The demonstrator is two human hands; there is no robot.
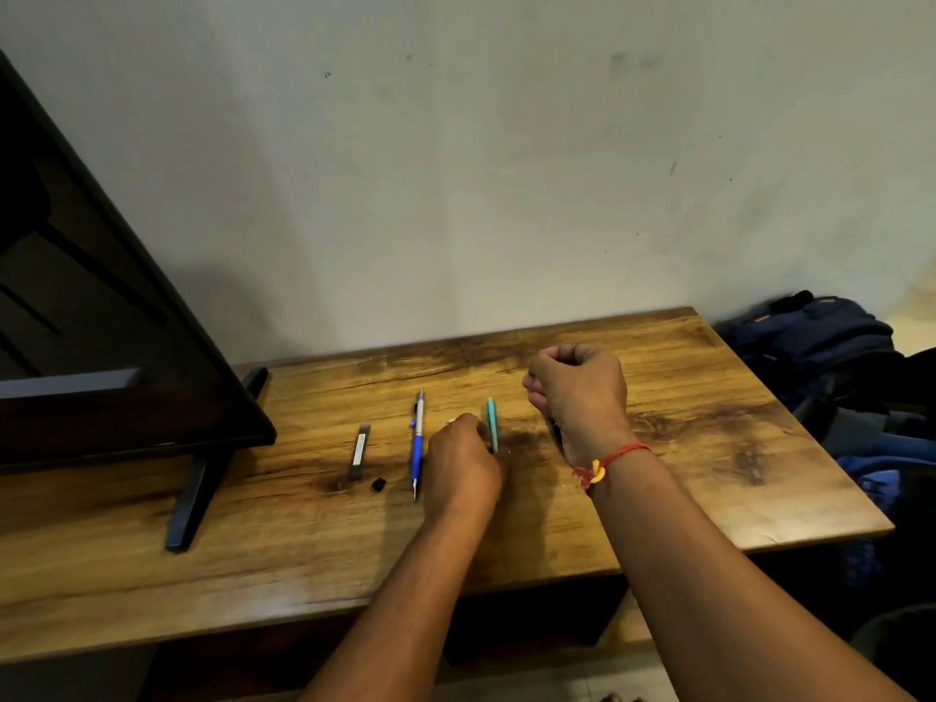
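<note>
Head view: we see the teal pen [491, 423] lying mid-table [709, 448], pointing toward the far edge, just right of a blue mechanical pencil [417, 443]. Our left hand [463, 463] curls its fingers round the pen's near end, which they hide, while the rest juts out beyond the knuckles. Our right hand [577, 387] hovers clenched just right of the pen, nearer the far edge; we cannot tell whether it holds anything.

Pale plaster wall [506, 144], scuffed and marked. Wood-grain bench [709, 448] set against it, dark-stained in patches. Black television [101, 347] on splayed feet at left. Blue backpack [810, 336] beyond the right end. Lighting dim.
</note>
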